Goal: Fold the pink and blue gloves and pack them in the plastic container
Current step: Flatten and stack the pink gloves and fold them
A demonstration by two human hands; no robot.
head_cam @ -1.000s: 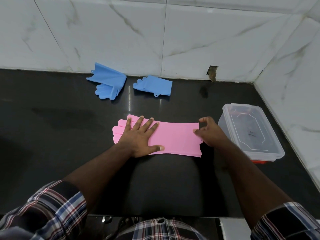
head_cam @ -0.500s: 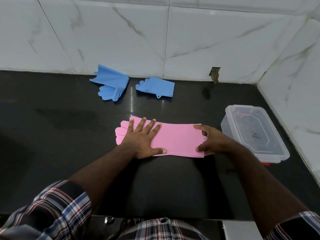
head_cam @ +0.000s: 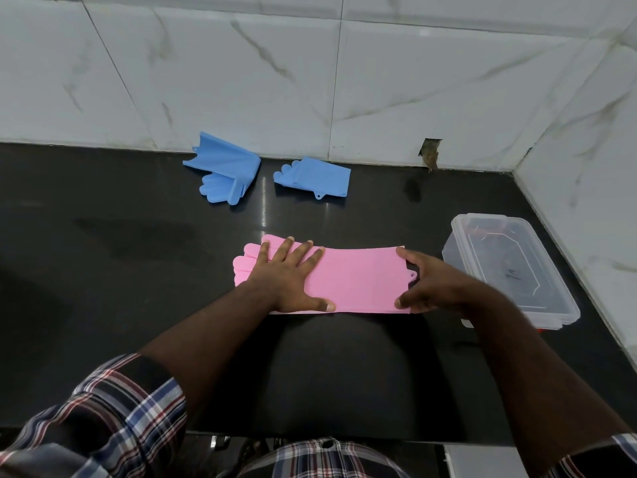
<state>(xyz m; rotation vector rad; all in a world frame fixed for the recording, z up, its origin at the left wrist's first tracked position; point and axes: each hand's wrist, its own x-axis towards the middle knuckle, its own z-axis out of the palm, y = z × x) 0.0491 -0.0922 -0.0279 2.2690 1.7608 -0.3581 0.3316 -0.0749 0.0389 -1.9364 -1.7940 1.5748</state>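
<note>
Pink gloves [head_cam: 358, 277]: smooth, flat, stacked under you.
Your left hand [head_cam: 286, 281]: spread, pressing.
Your right hand [head_cam: 434, 288]: grips cuff edge.
Counter [head_cam: 103, 270]: glossy black; marble walls.

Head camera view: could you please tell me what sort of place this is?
Probably a home kitchen: a polished black stone countertop set into a corner of white marble-look wall tiles, with a lidded plastic container on it.

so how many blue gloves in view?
2. One blue glove lies at the back left by the wall, the other blue glove just right of it. Both are apart from the pink gloves.
</note>
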